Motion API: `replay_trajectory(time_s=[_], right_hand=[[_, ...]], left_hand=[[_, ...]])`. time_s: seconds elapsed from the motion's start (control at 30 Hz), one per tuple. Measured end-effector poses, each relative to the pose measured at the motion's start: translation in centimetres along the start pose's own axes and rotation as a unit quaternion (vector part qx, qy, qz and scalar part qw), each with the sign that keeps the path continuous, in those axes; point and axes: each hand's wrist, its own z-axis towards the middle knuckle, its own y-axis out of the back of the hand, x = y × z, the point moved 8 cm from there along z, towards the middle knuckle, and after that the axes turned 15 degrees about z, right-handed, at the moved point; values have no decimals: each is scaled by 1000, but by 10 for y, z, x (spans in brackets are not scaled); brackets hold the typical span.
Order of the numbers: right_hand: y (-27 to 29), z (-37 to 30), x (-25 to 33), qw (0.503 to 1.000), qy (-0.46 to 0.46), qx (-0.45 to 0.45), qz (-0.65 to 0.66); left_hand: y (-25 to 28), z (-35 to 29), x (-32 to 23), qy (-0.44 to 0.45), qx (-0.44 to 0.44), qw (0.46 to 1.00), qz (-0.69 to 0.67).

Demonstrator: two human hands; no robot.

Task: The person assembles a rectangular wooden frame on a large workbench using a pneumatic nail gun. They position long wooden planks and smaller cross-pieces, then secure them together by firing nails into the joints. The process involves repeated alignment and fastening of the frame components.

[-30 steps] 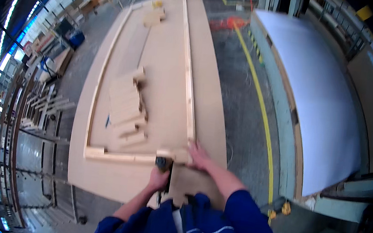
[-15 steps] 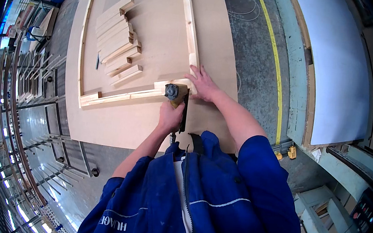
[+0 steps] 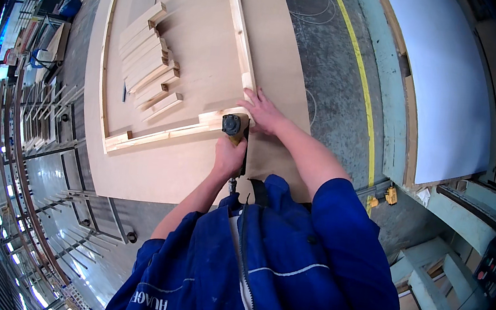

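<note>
Yellow-and-black nail gun (image 3: 234,127) clamped in left hand (image 3: 228,157), nose set on corner joint of wooden frame (image 3: 158,134). Right hand (image 3: 263,111) pressed flat, fingers spread, on frame corner just beside tool. Frame lying on large plywood panel (image 3: 154,172) serving as counter. Loose timber blocks (image 3: 149,52) stacked inside frame, well apart from both hands. Beyond panel: grey concrete floor (image 3: 337,73) with yellow line (image 3: 360,82), white board (image 3: 451,86) at right.
</note>
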Motion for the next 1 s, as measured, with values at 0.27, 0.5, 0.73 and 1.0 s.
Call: replay_trajectory(time_s=[0.27, 0.5, 0.73, 1.0], right_hand=[[3, 0, -1, 1000, 7, -2, -5], [-3, -2, 2, 1000, 6, 2, -10], [0, -2, 2, 999, 12, -12, -27], [1, -3, 2, 999, 28, -32, -9]], left_hand=[[5, -4, -11, 6, 15, 1000, -15], [0, -3, -1, -9, 10, 1000, 12], [9, -9, -6, 19, 15, 1000, -19], [6, -11, 3, 7, 10, 1000, -9]])
